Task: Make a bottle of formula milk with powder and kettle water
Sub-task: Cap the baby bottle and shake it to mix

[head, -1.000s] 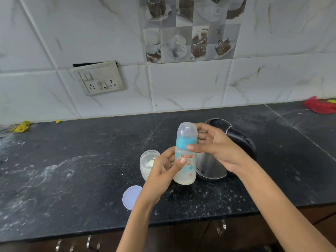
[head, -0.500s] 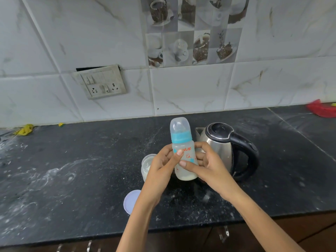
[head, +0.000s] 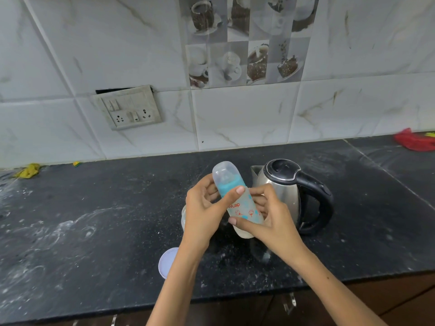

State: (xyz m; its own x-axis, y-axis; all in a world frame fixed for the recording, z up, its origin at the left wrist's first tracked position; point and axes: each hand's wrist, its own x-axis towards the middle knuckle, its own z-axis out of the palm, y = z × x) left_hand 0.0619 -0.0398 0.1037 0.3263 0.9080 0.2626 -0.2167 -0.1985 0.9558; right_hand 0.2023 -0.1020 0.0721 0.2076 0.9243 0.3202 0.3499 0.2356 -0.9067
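One baby bottle (head: 237, 201) is held above the dark counter (head: 94, 220), tilted with its clear cap leaning up and to the left and its base down toward the right; milky liquid shows in the lower end, and a blue collar sits under the cap. The left hand (head: 204, 210) has its grip curled round the upper body of the bottle, thumb laid across the front just below the blue collar. The right hand (head: 273, 217) wraps the lower body from the right side, thumb pressed across the front near the base. One steel kettle (head: 289, 191) with a black lid and black handle stands on the counter just behind and to the right of the hands, lid down, spout pointing left; the right hand covers part of its lower wall. One small clear jar (head: 184, 217) sits behind the left hand, mostly hidden by it, so its contents cannot be told. One round pale lid (head: 166, 262) lies flat on the counter nearer the front edge, partly covered by the left forearm. Streaks of white powder mark the counter's left side. On the tiled wall one switch plate (head: 128, 108) hangs crooked. One yellow scrap (head: 28, 171) lies at the far left, and one red cloth (head: 414, 142) at the far right.
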